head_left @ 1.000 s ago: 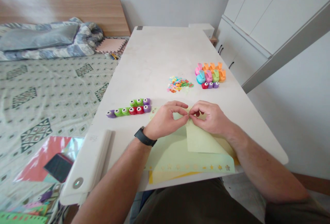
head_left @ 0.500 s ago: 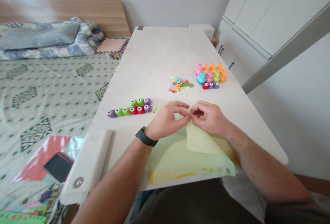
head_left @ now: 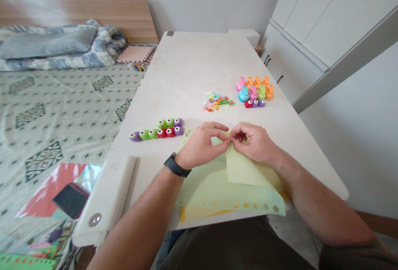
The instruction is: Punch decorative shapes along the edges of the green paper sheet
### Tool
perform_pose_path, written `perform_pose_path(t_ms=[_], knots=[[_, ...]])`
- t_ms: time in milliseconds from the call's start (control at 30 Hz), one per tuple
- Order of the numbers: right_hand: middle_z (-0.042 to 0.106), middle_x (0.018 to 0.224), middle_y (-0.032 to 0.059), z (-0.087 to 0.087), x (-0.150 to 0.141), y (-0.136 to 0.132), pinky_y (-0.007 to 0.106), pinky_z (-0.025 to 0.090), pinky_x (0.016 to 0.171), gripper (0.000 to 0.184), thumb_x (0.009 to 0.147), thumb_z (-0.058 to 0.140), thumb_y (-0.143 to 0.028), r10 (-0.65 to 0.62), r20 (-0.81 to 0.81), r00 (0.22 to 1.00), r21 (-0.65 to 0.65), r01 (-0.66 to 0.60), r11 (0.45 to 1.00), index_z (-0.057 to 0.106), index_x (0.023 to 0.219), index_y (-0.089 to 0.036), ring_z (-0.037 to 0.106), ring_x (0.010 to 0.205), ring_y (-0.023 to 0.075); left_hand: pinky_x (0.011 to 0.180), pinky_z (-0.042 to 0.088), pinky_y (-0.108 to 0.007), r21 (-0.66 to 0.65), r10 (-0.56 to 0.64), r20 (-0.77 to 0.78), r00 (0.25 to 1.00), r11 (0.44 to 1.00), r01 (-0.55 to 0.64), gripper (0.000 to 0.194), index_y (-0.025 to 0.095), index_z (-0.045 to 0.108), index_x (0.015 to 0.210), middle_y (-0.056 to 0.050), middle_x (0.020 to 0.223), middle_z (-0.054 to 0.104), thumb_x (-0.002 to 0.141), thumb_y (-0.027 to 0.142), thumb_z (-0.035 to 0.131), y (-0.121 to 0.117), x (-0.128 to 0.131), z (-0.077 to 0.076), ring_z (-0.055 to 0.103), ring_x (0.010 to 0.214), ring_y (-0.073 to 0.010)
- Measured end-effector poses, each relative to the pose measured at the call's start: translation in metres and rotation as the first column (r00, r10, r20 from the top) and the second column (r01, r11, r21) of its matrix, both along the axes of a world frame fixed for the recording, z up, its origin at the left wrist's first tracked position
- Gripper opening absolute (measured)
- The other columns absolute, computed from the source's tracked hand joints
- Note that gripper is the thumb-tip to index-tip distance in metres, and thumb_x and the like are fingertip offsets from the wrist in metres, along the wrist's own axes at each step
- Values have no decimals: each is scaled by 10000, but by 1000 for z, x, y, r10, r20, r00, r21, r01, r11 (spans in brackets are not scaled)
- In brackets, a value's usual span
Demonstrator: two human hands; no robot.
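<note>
A light green sheet of paper (head_left: 205, 185) lies under my hands, its near edge lined with punched-out flower, star and other shapes. Part of the sheet curls over on the right as a paler flap. My left hand (head_left: 207, 145), with a black band on the wrist, pinches thumb and index finger at the top of this flap. Fingertip to fingertip with it, my right hand (head_left: 253, 140) pinches the same spot of paper. The tiny detail between the fingertips is hard to make out. A yellow sheet (head_left: 205, 212) shows beneath the green one.
Small craft punches (head_left: 157, 131) stand in rows at left, with larger punches (head_left: 255, 89) at back right. A heap of colourful paper cutouts (head_left: 217, 102) lies between. A white laminator-like device (head_left: 108, 195) sits along the table's left edge. A phone (head_left: 71, 200) rests on the bed.
Almost nothing differs. Both hands keep their pinch at the flap's top, and the whole view has shifted very slightly.
</note>
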State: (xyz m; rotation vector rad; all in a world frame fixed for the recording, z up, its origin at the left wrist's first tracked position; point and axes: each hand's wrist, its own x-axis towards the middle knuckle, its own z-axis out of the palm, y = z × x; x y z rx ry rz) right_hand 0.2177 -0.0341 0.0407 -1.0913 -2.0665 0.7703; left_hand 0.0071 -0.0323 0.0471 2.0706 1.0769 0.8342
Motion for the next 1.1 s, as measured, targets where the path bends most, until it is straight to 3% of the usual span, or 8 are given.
perform_pose_path(t_ms=[233, 767, 1100], knots=[[633, 781, 9, 0, 0, 0, 266, 443, 610, 92, 784, 628, -118, -1, 18, 1000, 5, 1, 1000, 649, 830, -194, 548, 654, 123, 1030, 478, -385, 18, -20, 0, 1000, 1000, 20, 92, 229, 746, 795, -31, 1163, 687, 840, 244, 667, 0, 1, -1, 659, 1065, -190], [590, 710, -9, -5, 0, 0, 239, 406, 551, 35, 809, 619, -190, -19, -73, 997, -195, 5, 981, 648, 825, -179, 496, 611, 109, 1028, 481, -398, 36, -32, 6, 999, 999, 31, 87, 230, 751, 788, -49, 1147, 692, 827, 230, 672, -1, 2, 0, 659, 1057, -201], [574, 708, -15, -7, -1, 1, 238, 392, 555, 61, 840, 611, -235, -19, -94, 995, -241, -4, 971, 634, 830, -179, 481, 613, 108, 1017, 486, -395, 56, -31, 5, 1000, 998, 30, 79, 230, 748, 798, -50, 1127, 703, 828, 231, 674, -1, 1, 1, 665, 1035, -197]])
